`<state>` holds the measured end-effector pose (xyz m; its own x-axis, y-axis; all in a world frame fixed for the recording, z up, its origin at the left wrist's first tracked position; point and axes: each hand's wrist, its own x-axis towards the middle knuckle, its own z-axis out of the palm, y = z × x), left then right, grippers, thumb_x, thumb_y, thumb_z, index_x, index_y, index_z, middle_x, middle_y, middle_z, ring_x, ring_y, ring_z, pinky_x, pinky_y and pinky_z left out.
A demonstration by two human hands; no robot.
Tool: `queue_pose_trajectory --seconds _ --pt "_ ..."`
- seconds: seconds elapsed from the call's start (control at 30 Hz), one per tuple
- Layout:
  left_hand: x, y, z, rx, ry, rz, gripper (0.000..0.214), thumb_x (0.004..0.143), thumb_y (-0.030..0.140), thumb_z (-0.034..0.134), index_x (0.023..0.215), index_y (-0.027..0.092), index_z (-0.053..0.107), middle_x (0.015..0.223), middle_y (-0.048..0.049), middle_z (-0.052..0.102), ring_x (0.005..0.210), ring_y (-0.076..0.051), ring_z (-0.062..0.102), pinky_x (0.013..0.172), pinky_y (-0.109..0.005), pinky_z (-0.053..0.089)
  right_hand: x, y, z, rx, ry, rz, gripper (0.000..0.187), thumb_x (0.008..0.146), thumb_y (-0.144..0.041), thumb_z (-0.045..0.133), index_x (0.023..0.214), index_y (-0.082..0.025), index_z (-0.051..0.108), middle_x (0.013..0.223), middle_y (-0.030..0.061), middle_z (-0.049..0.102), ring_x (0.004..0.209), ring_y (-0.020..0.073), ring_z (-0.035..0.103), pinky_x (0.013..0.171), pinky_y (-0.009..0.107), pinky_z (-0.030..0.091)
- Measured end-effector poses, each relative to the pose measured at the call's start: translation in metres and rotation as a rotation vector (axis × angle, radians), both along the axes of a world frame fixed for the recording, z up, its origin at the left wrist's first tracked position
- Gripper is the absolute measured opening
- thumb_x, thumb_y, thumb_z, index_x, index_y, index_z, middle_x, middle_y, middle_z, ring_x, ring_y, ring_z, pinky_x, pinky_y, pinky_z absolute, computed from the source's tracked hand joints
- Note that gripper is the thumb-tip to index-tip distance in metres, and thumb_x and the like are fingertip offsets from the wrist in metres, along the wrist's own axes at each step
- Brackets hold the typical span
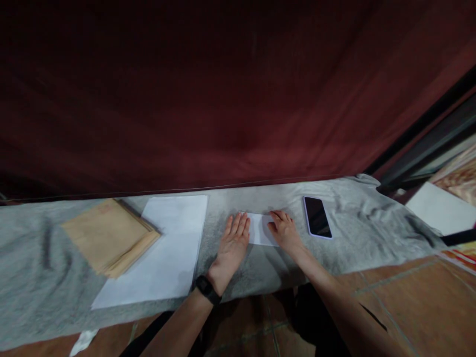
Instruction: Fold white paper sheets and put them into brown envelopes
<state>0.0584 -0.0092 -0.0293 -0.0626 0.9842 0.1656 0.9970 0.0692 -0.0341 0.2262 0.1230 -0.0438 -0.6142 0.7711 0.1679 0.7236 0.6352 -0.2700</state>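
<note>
A small folded sheet of white paper lies on the grey cloth in front of me. My left hand rests flat on its left end, fingers stretched out; a black band is on that wrist. At the paper's right end is my right hand, with its fingers bent and the fingertips on the paper. Whether those fingers pinch the edge or only press on it is hard to see, though the thumb and index finger look apart. Part of the paper is hidden under both hands.
Left of my hands lie large white sheets, with a stack of brown envelopes partly on them. A phone in a pale purple case lies to the right. Behind the grey cloth rises a dark red curtain.
</note>
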Motion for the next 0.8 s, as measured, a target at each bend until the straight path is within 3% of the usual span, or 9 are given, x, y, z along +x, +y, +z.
queue_pose_trajectory --seconds 0.1,0.3,0.4,0.53,0.67,0.73,0.8 --pt "0.002 0.000 0.000 -0.013 0.036 -0.061 0.059 0.093 0.006 0.029 0.149 0.013 0.044 0.161 -0.0113 0.036 0.152 -0.023 0.024 0.127 -0.049 0.022 -0.001 0.001 0.003 -0.014 -0.006 -0.005 0.041 0.097 -0.026 0.047 0.135 -0.022 0.061 0.130 0.0117 0.063 0.118 0.0305 0.055 0.099 0.045 0.043" --pt "0.003 0.000 -0.001 0.008 0.022 -0.134 0.064 0.087 0.002 0.031 0.147 0.017 0.046 0.160 -0.0089 0.040 0.152 -0.021 0.026 0.126 -0.048 0.027 -0.002 0.006 0.006 -0.071 0.011 -0.055 0.037 0.093 -0.027 0.054 0.128 -0.021 0.066 0.122 0.0134 0.065 0.116 0.0312 0.057 0.099 0.045 0.044" --pt "0.001 -0.002 -0.002 0.025 0.010 -0.123 0.063 0.088 0.003 0.033 0.149 0.019 0.044 0.161 -0.0084 0.038 0.152 -0.021 0.025 0.126 -0.050 0.026 0.001 0.012 0.006 -0.226 0.182 -0.053 0.029 0.089 -0.025 0.057 0.112 -0.020 0.073 0.111 0.0125 0.068 0.113 0.0309 0.059 0.102 0.045 0.043" --pt "-0.006 -0.002 0.002 0.132 -0.160 0.037 0.055 0.098 0.021 0.037 0.154 0.017 0.034 0.164 -0.0130 0.030 0.152 -0.026 0.026 0.123 -0.051 0.030 0.007 0.023 0.005 -0.476 0.428 -0.053 0.013 0.082 -0.026 0.059 0.079 -0.022 0.071 0.084 0.0063 0.069 0.089 0.0264 0.066 0.088 0.042 0.052" --pt "-0.017 0.005 0.004 0.333 -0.508 0.257 0.066 0.100 0.040 0.041 0.157 0.014 0.021 0.163 -0.0190 0.029 0.151 -0.028 0.030 0.117 -0.047 0.040 0.006 0.026 0.008 -0.657 0.601 -0.102 0.018 0.080 -0.039 0.060 0.075 -0.022 0.063 0.071 0.0011 0.064 0.070 0.0215 0.064 0.065 0.036 0.057" --pt "-0.022 0.010 0.002 0.381 -0.708 0.363 0.072 0.099 0.044 0.045 0.158 0.015 0.016 0.159 -0.0208 0.038 0.143 -0.028 0.044 0.108 -0.044 0.050 0.004 0.021 0.011 -0.751 0.700 -0.113 0.026 0.080 -0.048 0.060 0.076 -0.023 0.059 0.072 0.0003 0.063 0.070 0.0203 0.065 0.060 0.034 0.058" --pt "-0.025 0.012 -0.003 0.365 -0.846 0.385 0.073 0.100 0.043 0.045 0.158 0.015 0.012 0.144 -0.0208 0.056 0.123 -0.025 0.064 0.093 -0.038 0.058 -0.001 0.012 0.013 -0.822 0.780 -0.104 0.031 0.078 -0.053 0.061 0.078 -0.022 0.058 0.078 0.0010 0.065 0.075 0.0204 0.067 0.063 0.034 0.060"
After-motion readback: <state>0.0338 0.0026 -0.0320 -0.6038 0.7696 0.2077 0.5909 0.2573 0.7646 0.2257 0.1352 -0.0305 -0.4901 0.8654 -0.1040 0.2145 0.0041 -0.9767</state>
